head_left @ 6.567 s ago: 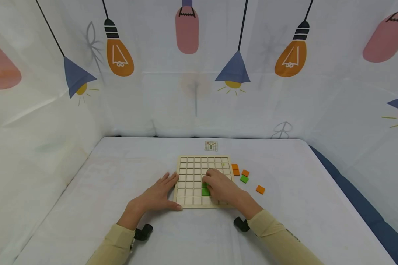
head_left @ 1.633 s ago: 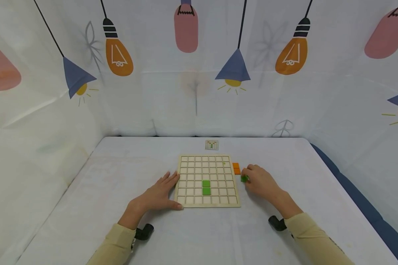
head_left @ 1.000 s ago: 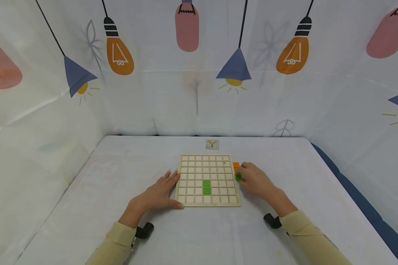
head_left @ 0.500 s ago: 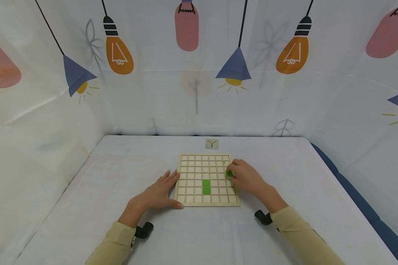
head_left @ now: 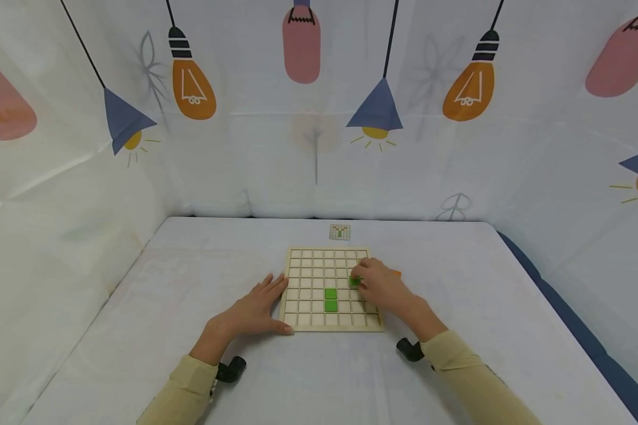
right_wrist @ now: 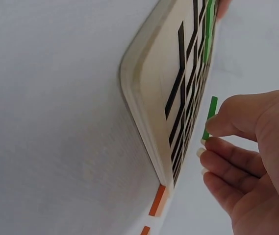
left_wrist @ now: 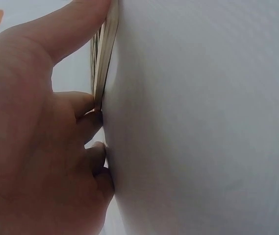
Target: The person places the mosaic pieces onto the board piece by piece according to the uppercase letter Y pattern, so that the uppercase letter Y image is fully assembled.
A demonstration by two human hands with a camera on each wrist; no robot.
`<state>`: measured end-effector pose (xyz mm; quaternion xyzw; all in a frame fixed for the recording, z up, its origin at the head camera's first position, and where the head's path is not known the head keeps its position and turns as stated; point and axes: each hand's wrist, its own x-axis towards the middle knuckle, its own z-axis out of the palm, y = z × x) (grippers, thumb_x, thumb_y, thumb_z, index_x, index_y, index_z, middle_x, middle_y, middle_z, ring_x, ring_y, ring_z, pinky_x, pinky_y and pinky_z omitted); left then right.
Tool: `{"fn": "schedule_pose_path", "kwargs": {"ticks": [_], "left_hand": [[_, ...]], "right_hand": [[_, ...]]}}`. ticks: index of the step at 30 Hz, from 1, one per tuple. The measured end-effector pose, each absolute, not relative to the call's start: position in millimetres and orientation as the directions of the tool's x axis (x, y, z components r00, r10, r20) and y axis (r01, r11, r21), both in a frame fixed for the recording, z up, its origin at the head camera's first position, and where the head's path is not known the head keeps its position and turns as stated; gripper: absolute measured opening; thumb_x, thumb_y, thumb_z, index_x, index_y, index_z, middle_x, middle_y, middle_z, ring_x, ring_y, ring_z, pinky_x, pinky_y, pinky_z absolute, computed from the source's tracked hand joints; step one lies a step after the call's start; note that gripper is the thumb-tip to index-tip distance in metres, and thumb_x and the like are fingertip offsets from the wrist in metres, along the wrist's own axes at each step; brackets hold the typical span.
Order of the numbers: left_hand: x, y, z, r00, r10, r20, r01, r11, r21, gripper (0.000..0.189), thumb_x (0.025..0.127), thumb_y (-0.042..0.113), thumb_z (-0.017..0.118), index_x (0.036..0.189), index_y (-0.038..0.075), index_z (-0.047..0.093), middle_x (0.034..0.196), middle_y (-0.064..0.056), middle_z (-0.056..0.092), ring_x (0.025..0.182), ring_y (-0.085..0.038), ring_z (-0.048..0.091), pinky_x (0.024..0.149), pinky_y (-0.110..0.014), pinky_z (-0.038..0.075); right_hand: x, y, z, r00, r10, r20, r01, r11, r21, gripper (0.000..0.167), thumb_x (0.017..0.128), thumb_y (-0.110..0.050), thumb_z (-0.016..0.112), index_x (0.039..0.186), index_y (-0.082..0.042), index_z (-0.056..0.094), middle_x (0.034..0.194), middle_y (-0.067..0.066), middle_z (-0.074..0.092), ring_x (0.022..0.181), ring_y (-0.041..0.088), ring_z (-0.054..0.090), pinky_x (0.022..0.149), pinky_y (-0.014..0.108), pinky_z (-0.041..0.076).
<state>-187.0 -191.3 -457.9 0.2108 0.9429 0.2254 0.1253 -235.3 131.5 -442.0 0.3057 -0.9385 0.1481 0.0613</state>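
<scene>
A wooden grid board (head_left: 304, 319) lies on the white table, with two green square tiles set one behind the other in its middle column, the nearer green tile (head_left: 331, 306) showing plainly. My left hand (head_left: 251, 313) rests at the board's left side, fingers stretched along the edge and thumb by the near left corner. Above the right part of the grid, my right hand (head_left: 385, 287) pinches another green tile (right_wrist: 213, 106) between thumb and fingers. In the right wrist view that tile stands tilted, apart from the board's surface.
Beyond the board lies a small card (head_left: 339, 232) printed with a coloured grid pattern. Orange tiles (right_wrist: 157, 200) lie by the board's right edge, mostly hidden behind the right hand in the head view. A printed cloth (head_left: 319, 153) hangs behind the table.
My right hand left the board's middle column, where two green tiles now show. It then picked up a green tile on the right and carried it left over the grid. My left hand stays put.
</scene>
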Motion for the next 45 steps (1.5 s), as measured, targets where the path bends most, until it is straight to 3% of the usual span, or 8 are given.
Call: {"fn": "schedule_pose_path", "kwargs": {"ticks": [9,25,45], "left_hand": [[-186,-191,-454,-0.879,0.457,-0.137,0.343,0.805,0.485,0.113,0.077,0.057,0.079,0.158,0.004,0.021,0.167,-0.013,0.018,0.155,-0.040,0.008,0.124,-0.057,0.017],[-186,-192,-457,-0.878,0.454,-0.150,0.334,0.808,0.486,0.113,0.077,0.058,0.078,0.159,0.007,0.019,0.168,-0.009,0.015,0.156,-0.037,0.005,0.125,-0.056,0.014],[-186,-190,-456,-0.881,0.446,-0.160,0.322,0.812,0.487,0.113,0.077,0.059,0.077,0.160,0.009,0.019,0.168,-0.007,0.015,0.156,-0.035,0.005,0.126,-0.054,0.015]], "right_hand": [[-239,124,-446,-0.793,-0.580,0.186,-0.609,0.752,-0.250,0.020,0.084,0.000,0.069,0.098,-0.015,0.072,0.097,-0.002,0.061,0.087,0.010,0.051,0.072,0.025,0.049],[-239,102,-447,-0.779,-0.604,0.170,-0.627,0.744,-0.231,0.020,0.086,-0.003,0.070,0.101,-0.015,0.071,0.098,-0.002,0.059,0.089,0.011,0.050,0.076,0.027,0.048],[-241,85,-449,-0.749,-0.629,0.209,-0.663,0.711,-0.236,0.019,0.086,0.000,0.066,0.099,-0.013,0.072,0.092,-0.001,0.059,0.082,0.011,0.047,0.073,0.027,0.046]]}}
